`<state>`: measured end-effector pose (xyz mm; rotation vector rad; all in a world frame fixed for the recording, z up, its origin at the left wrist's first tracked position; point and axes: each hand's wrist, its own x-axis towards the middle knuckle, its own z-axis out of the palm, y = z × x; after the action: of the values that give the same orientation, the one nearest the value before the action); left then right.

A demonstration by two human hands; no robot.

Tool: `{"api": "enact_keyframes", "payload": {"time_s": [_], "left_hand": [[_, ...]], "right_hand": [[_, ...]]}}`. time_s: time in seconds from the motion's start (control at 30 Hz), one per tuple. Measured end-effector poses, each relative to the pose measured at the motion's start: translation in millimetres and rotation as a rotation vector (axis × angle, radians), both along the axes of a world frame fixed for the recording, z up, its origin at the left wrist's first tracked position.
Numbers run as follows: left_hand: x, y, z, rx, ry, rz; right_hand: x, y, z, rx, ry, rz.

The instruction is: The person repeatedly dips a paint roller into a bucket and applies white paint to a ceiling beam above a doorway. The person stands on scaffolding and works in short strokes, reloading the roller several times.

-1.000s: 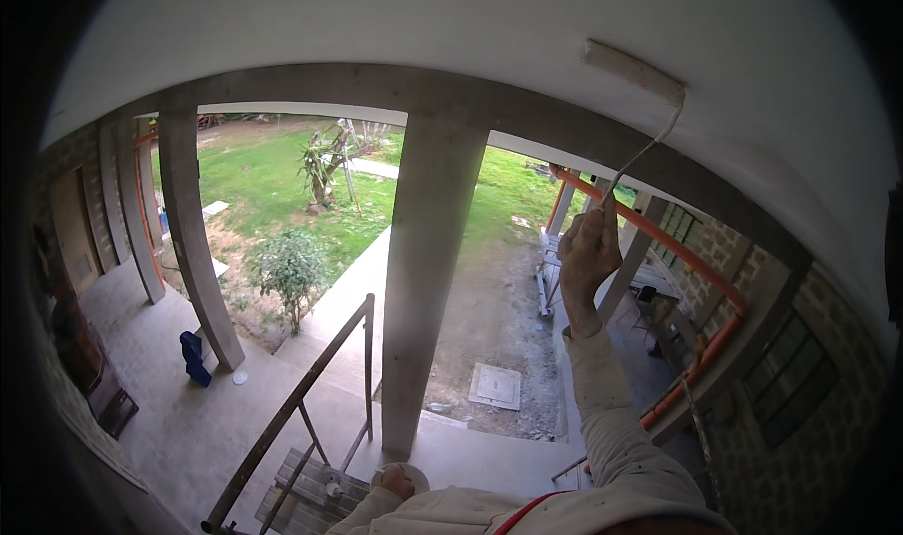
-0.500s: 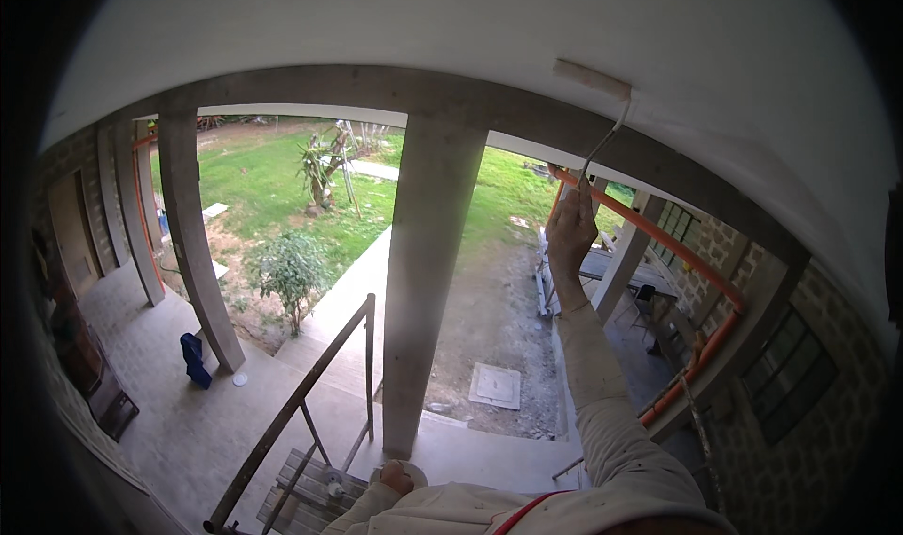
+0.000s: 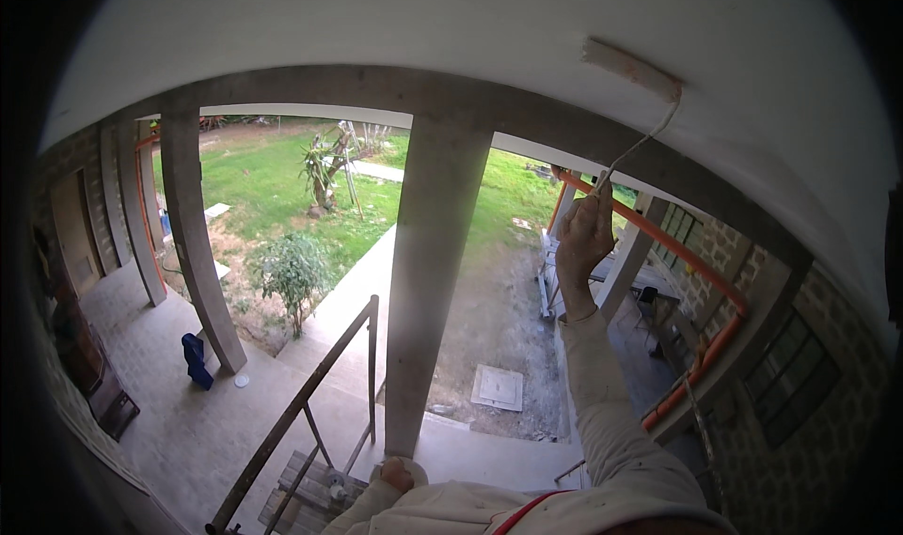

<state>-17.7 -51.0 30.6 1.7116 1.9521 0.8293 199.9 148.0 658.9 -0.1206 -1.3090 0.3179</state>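
My right hand (image 3: pixel 585 241) is raised, its fingers wrapped round the handle of a paint roller (image 3: pixel 632 69). The roller's pale sleeve lies against the white ceiling (image 3: pixel 376 27), just beyond the grey beam (image 3: pixel 310 86). A thin bent wire frame joins the sleeve to the handle, which is mostly hidden in my fist. Low in front of my body, my left hand (image 3: pixel 398 475) is closed at the rim of a pale round container (image 3: pixel 417 469). What the container holds is hidden.
A grey column (image 3: pixel 437 272) stands straight ahead. Metal scaffold rails (image 3: pixel 301 399) rise on the left beside wooden planks (image 3: pixel 299 493) below me. An orange pipe (image 3: pixel 673 243) runs along the right. A dark blue object (image 3: pixel 196 361) stands on the floor far below.
My right hand has moved right, sliding the roller right and slightly farther up the picture along the ceiling. My left hand stays at the container.
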Motion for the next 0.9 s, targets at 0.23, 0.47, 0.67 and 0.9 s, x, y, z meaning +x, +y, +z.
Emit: {"api": "enact_keyframes", "payload": {"time_s": [0.23, 0.47, 0.67, 0.9], "left_hand": [[-4.9, -15.9, 58.6, -0.057, -0.083, 0.020], [-7.5, -12.5, 58.7, -0.057, -0.012, -0.018], [-9.4, -11.8, 66.3, -0.064, -0.150, 0.057], [-9.8, -4.7, 81.7, -0.131, -0.149, 0.087]], "right_hand": [[-4.8, 56.6, -3.3, -0.185, 0.000, -0.120], [-2.9, 137.3, -3.1, -0.218, -0.037, -0.235], [0.4, 197.0, -0.1, -0.342, -0.072, -0.275], [1.0, 274.2, 29.6, -0.491, -0.043, -0.118]]}}
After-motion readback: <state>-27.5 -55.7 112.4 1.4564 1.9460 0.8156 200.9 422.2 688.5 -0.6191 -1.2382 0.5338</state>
